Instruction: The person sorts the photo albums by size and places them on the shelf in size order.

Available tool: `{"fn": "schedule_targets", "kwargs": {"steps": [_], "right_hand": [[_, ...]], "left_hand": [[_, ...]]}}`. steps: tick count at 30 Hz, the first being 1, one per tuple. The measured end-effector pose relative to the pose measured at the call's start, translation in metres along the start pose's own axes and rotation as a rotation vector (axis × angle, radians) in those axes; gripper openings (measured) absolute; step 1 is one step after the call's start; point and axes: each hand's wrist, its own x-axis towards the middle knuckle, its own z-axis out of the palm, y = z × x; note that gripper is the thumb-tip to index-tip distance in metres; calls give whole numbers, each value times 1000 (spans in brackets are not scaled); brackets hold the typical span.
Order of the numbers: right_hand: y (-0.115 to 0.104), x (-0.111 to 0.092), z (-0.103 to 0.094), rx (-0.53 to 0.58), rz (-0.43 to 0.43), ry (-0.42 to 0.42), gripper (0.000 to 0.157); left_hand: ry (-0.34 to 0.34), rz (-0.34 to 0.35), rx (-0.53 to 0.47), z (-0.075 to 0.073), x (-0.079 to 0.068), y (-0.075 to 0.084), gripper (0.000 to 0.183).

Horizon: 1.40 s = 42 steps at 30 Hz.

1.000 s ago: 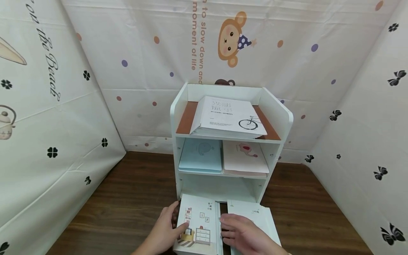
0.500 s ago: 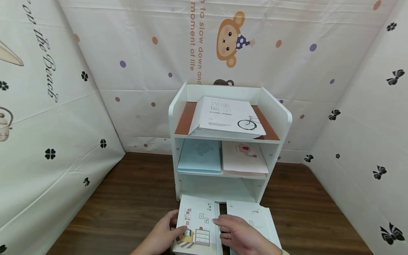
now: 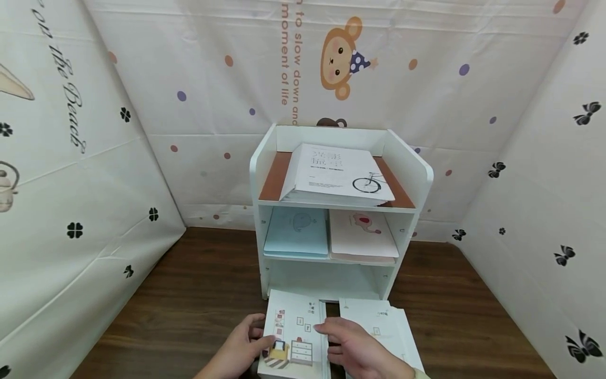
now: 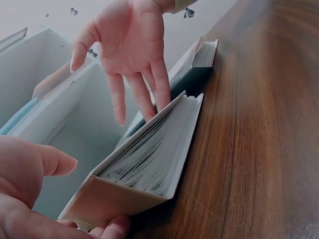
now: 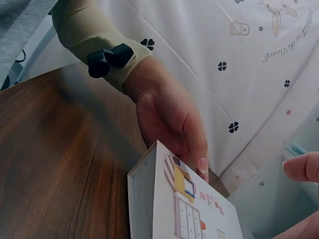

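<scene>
A thick white photo album (image 3: 295, 310) with a drawn dresser and yellow chair on its cover lies in front of the shelf. My left hand (image 3: 241, 342) holds its left side, with the thumb over the cover and the fingers round the edge; in the left wrist view, fingertips (image 4: 117, 226) show under that side. My right hand (image 3: 357, 345) is at its right edge; the left wrist view shows this hand's fingers extended, pointing down beside the album. A second white album (image 3: 379, 321) lies to the right, partly covered by my right hand, across a narrow dark gap.
Behind the albums stands a white shelf unit (image 3: 258, 210). A book with a bicycle drawing (image 3: 338, 176) lies on its top; a blue book (image 3: 295, 231) and a pink book (image 3: 364, 234) lie on the middle level. Printed cloth (image 3: 213, 173) encloses the brown wooden table (image 3: 189, 300).
My right hand's fingers have moved left to the first album's edge. The second album has shifted slightly right. My left fingers have come slightly nearer along the first album's side.
</scene>
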Motion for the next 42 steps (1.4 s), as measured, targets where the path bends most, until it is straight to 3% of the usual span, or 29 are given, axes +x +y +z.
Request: {"fn": "schedule_targets", "kwargs": {"steps": [10,20,27,35,42], "right_hand": [[2,2,1,13,-19,28,91],[7,0,1,4,-41,39,64],[6,0,2,-41,-91,56,85],[11,0,-2,-63,-130,39,83],[21,2,-6,-196,-154,118,79]], "left_hand": [[13,-7,-119,-4,-3,-4,68],[101,-7,-70,-3,-4,-7,67],[194,-22,-53,1,-5,-6,68],[223,12,-124,4,-11,-7,69],[243,1,-122,7,-15,-7,71]]}}
